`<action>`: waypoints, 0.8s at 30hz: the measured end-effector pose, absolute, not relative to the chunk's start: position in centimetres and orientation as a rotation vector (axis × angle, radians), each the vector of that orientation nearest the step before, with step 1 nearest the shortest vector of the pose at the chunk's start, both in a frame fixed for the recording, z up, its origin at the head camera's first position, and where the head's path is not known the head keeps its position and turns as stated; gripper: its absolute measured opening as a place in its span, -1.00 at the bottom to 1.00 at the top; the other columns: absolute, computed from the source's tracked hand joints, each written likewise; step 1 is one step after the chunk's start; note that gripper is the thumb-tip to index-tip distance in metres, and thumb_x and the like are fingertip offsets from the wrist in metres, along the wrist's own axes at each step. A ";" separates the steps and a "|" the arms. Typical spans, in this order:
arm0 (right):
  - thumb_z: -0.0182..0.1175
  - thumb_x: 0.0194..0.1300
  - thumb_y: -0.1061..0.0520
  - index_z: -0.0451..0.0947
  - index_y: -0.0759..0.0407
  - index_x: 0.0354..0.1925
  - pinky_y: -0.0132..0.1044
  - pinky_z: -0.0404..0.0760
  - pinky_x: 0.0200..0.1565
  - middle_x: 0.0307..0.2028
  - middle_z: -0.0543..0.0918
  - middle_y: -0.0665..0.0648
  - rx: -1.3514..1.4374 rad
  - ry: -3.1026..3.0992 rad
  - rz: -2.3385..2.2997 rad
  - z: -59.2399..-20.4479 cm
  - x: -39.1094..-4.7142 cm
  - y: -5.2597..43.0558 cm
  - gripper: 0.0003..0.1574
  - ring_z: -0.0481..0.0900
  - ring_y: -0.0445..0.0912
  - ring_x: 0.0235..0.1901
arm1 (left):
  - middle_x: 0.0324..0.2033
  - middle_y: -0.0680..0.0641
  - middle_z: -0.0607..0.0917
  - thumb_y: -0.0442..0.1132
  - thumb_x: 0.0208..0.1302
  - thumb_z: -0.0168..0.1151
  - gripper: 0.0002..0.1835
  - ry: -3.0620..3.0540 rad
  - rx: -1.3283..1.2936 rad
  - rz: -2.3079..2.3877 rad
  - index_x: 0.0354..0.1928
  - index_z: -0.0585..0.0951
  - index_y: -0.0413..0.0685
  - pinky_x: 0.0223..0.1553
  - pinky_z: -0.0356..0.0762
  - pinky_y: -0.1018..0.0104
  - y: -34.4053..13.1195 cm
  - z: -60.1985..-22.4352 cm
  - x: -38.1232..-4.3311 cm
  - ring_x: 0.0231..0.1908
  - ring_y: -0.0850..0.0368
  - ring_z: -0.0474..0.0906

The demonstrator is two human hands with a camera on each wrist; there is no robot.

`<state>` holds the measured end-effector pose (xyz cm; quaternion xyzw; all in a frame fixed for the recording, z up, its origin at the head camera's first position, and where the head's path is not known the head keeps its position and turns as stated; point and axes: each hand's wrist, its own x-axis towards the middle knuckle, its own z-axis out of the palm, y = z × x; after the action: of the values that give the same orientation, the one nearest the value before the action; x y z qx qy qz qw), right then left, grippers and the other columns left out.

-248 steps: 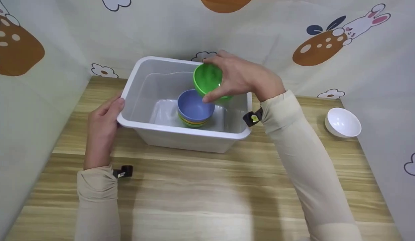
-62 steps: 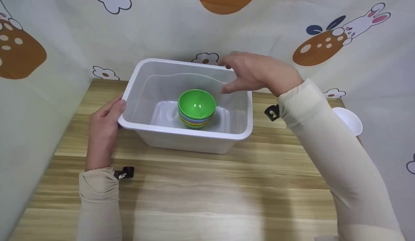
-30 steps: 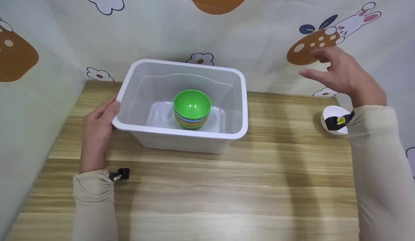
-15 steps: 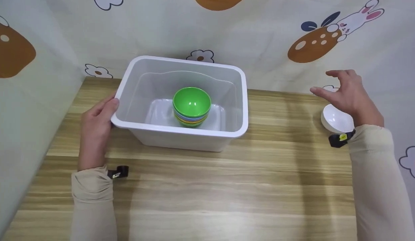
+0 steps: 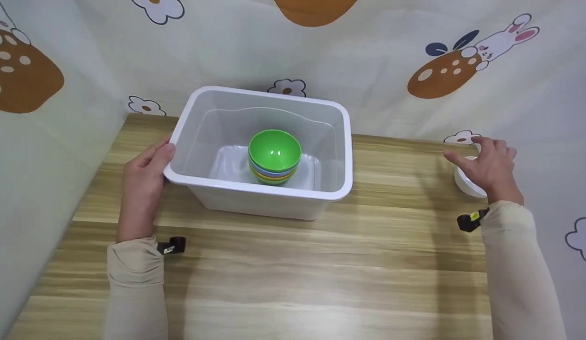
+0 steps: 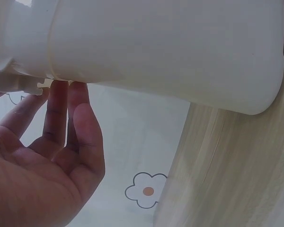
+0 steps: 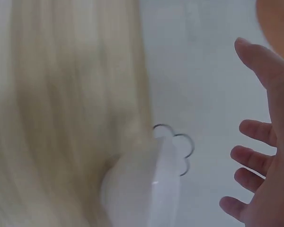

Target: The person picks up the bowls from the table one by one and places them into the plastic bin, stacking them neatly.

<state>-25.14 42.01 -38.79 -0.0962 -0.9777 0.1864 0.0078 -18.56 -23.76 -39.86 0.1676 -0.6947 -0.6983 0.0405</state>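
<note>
A white plastic bin (image 5: 260,187) stands on the table, and at its left end my left hand (image 5: 144,182) grips the rim, thumb on top. In the left wrist view, its fingers (image 6: 57,113) curl up under the bin's lip. Inside the bin is a stack of nested bowls: a green bowl (image 5: 274,150) on top, with blue, yellow and green edges below. Over at the right, my right hand (image 5: 494,165) hovers above a white bowl (image 5: 467,186), fingers and thumb spread with nothing held. Part of that bowl is hidden behind the hand; the right wrist view shows it below the spread fingers.
The wood-grain table (image 5: 274,274) runs back to a patterned cloth wall (image 5: 368,61). More cloth hangs close on both sides, the right-hand cloth (image 5: 548,189) just beyond the white bowl.
The green bowl, earlier in my right hand, now tops the stack. My right hand has moved right from the bin and come down over the white bowl. My left hand stays on the rim.
</note>
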 end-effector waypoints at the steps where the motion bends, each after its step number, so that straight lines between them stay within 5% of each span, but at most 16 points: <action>1: 0.11 0.28 -0.58 0.09 0.41 0.50 0.48 0.04 0.24 0.40 0.05 0.68 -0.335 -3.081 0.569 -39.2 -25.0 42.3 0.33 -0.10 0.53 0.32 | 0.24 0.04 0.66 0.20 0.28 0.37 -0.39 -2.137 0.516 -2.145 0.34 0.58 0.22 -0.06 0.60 0.47 -23.7 -39.9 -18.6 0.01 0.22 0.61; 8: 0.03 0.19 -0.71 -0.04 0.38 0.55 0.56 -0.07 0.30 0.42 -0.08 0.70 -0.523 -3.161 0.542 -40.4 -25.3 43.4 0.49 -0.16 0.58 0.35 | 0.29 0.04 0.61 0.23 0.27 0.37 -0.38 -2.152 0.577 -2.125 0.33 0.58 0.25 -0.03 0.56 0.46 -23.8 -40.1 -18.4 0.04 0.23 0.56; 18: 0.03 0.11 -0.77 -0.29 0.40 0.58 0.58 0.04 0.27 0.42 -0.18 0.76 -0.697 -3.210 0.573 -41.6 -25.2 45.7 0.67 -0.16 0.63 0.34 | 0.10 0.12 0.71 0.17 0.27 0.40 -0.39 -2.097 0.536 -2.136 0.31 0.61 0.14 -0.07 0.58 0.49 -23.3 -39.8 -18.8 -0.02 0.25 0.60; 24: 0.13 0.07 -0.74 -0.40 0.49 0.55 0.58 0.19 0.13 0.37 -0.21 0.81 -0.710 -3.263 0.606 -42.2 -25.0 46.1 0.77 -0.11 0.65 0.28 | 0.21 0.12 0.69 0.13 0.29 0.39 -0.45 -2.082 0.553 -2.127 0.29 0.62 0.19 -0.01 0.54 0.47 -23.4 -40.0 -18.8 0.05 0.26 0.57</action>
<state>-25.01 46.14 -42.24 -0.2076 -0.9538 0.1773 -0.1257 -18.81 -23.35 -39.98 0.1823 -0.6866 -0.7015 0.0574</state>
